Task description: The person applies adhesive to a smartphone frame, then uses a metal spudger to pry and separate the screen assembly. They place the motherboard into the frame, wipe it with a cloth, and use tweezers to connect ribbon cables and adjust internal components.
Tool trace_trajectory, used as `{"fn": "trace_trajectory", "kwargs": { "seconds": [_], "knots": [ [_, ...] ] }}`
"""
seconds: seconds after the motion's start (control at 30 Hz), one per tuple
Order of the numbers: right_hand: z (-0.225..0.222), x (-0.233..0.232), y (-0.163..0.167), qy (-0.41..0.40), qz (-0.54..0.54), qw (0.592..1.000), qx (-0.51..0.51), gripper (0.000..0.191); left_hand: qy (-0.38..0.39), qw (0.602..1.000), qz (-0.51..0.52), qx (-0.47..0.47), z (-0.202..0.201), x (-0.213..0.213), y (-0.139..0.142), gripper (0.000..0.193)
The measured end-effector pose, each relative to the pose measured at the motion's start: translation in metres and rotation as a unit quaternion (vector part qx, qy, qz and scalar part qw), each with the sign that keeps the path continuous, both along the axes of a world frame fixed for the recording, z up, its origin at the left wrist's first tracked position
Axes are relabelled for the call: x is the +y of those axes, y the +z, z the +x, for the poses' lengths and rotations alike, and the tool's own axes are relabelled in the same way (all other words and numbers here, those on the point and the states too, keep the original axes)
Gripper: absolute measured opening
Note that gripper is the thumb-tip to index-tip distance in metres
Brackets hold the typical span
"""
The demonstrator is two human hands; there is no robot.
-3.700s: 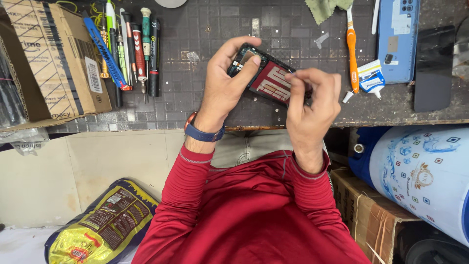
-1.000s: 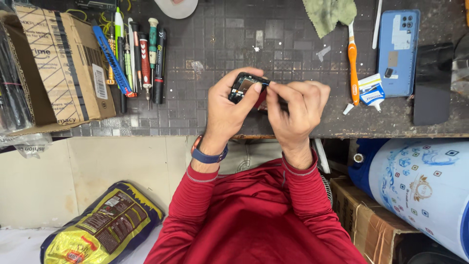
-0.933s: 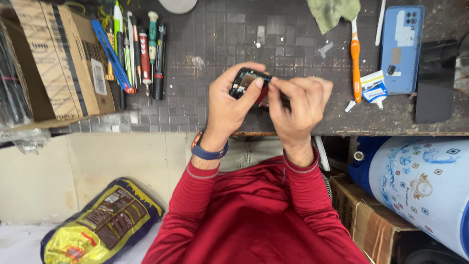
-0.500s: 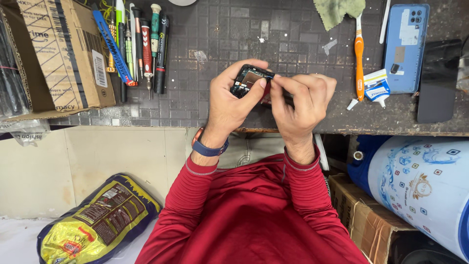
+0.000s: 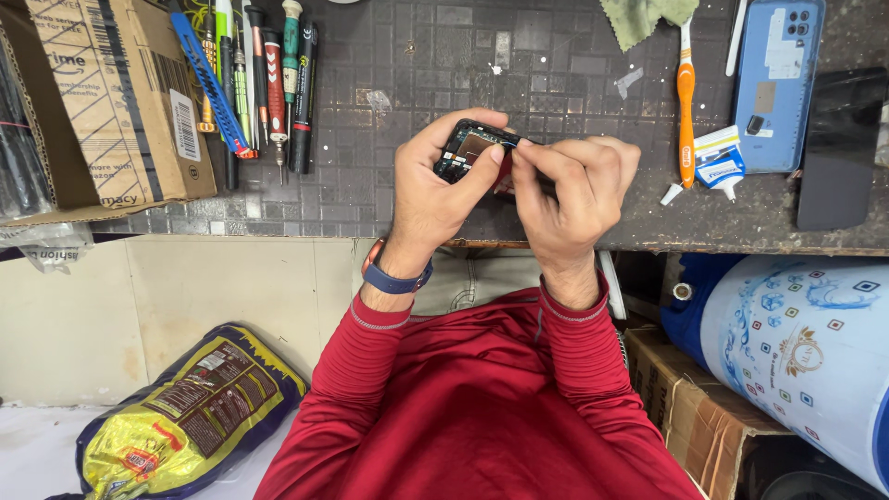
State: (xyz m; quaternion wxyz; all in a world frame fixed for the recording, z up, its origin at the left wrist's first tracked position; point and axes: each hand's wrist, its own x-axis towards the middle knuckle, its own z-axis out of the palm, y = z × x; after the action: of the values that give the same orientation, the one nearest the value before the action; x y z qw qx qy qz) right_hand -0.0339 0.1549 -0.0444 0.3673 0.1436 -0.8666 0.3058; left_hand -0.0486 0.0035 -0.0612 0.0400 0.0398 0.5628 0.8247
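While back cover off, opened phone (image 5: pixel 474 148) held above counter (image 5: pixel 389 120) centre: left hand (image 5: pixel 435 190) clasping left end, right hand (image 5: pixel 574 190) pinching at top edge. Circuit board exposed; reassembly apparently pending. Screwdrivers (image 5: pixel 269 83) far left, blue phone (image 5: pixel 776 83) far right.

A dark workbench (image 5: pixel 389 199) with a gridded mat carries a row of screwdrivers (image 5: pixel 269 83) beside a cardboard box (image 5: pixel 111 102) at one end; toward the other end lie an orange toothbrush (image 5: pixel 685 102), a small glue tube (image 5: pixel 720 165), a blue phone (image 5: pixel 776 83), a black panel (image 5: pixel 838 148) and a green cloth (image 5: pixel 644 14)
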Motion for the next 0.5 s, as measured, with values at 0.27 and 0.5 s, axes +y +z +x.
{"fn": "trace_trajectory", "kwargs": {
  "seconds": [0.27,0.5],
  "knots": [
    [-0.0001,-0.0005,-0.0009,0.001,0.002,1.000,0.008,0.026,0.005,1.000,-0.009,0.001,-0.0002,0.0007,-0.0003,0.023],
    [-0.0002,0.0000,-0.0009,0.007,0.000,1.000,0.017,0.027,-0.002,1.000,-0.005,0.000,-0.0004,-0.0001,-0.0016,0.022]
  ]
}}
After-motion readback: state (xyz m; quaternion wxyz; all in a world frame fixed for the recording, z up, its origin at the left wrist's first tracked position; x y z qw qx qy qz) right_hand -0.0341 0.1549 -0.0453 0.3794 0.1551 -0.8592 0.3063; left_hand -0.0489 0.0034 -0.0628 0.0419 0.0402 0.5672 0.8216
